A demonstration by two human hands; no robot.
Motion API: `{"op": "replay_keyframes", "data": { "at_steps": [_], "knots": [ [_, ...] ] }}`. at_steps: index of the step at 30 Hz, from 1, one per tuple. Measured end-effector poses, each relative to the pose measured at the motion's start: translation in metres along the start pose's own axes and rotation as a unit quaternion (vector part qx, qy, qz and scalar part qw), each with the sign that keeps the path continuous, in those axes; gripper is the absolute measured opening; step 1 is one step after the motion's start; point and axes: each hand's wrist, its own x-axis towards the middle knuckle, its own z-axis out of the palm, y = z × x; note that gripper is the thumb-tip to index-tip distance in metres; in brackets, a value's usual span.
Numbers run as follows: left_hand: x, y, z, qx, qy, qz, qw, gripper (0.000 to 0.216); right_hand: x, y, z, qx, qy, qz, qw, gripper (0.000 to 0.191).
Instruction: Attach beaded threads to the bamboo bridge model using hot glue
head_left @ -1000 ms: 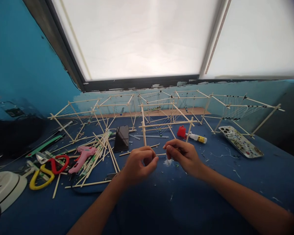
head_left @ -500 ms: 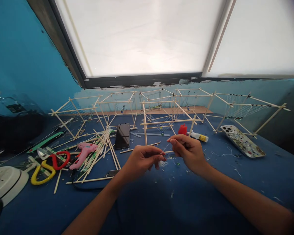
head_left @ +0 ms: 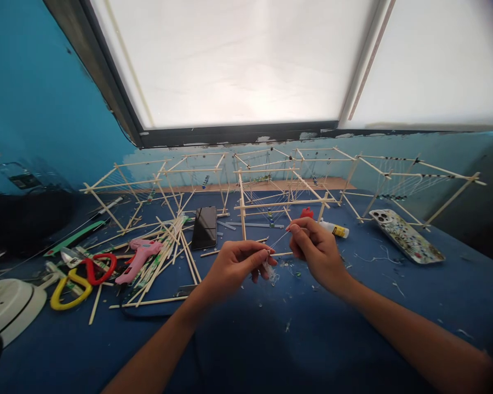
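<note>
A person's two bare hands work a fine white thread [head_left: 279, 239] above a blue table [head_left: 246, 350], the strand drawn up at a slant from one hand to the other near the middle of the view. The left hand [head_left: 241, 264] pinches it between thumb and forefinger, the tips pressed together, while a loose white tangle [head_left: 273, 275] hangs at its fingertips. The right hand [head_left: 314, 243], slightly higher, grips the other end with thumb and forefinger closed, its remaining fingers curled toward the palm. Just beyond the hands stands a stick frame [head_left: 285, 205] strung with beads [head_left: 270, 218]; more such frames line the table's far side, below a bright window [head_left: 230, 65]. Behind the right hand lie a white bottle [head_left: 337, 230] with a yellow label and a red object [head_left: 307, 212], the latter partly hidden. Farther right, a phone [head_left: 408, 238] in a patterned case rests face down beside the end frame. Left of the hands are a black phone [head_left: 204, 227], a heap of loose sticks [head_left: 160, 262], a pink glue gun [head_left: 139, 260] and scissors [head_left: 88, 273] with one red and one yellow handle. A rounded white device [head_left: 12, 314] sits at the table's left edge, cut off by the picture's border.
</note>
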Motion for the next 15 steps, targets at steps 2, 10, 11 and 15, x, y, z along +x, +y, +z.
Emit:
{"op": "replay_keyframes", "data": {
  "at_steps": [2, 10, 11, 15],
  "knots": [
    [0.0002, 0.0000, -0.0005, 0.005, 0.009, 0.007, 1.000, 0.026, -0.0028, 0.0000, 0.0004, -0.034, 0.017, -0.039, 0.999, 0.009],
    [-0.0002, -0.0038, 0.0001, 0.037, 0.027, 0.044, 0.998, 0.022, -0.0103, -0.0014, 0.0011, -0.219, -0.050, -0.273, 0.935, 0.020],
    [-0.0006, -0.0044, 0.0005, 0.043, 0.028, 0.051, 0.997, 0.022, -0.0100, 0.0000, 0.0011, -0.223, -0.059, -0.270, 0.935, 0.021],
    [-0.0023, -0.0044, 0.0016, 0.074, 0.027, 0.072, 0.994, 0.020, -0.0088, 0.0067, -0.0001, -0.236, -0.087, -0.260, 0.932, 0.024]
  ]
}}
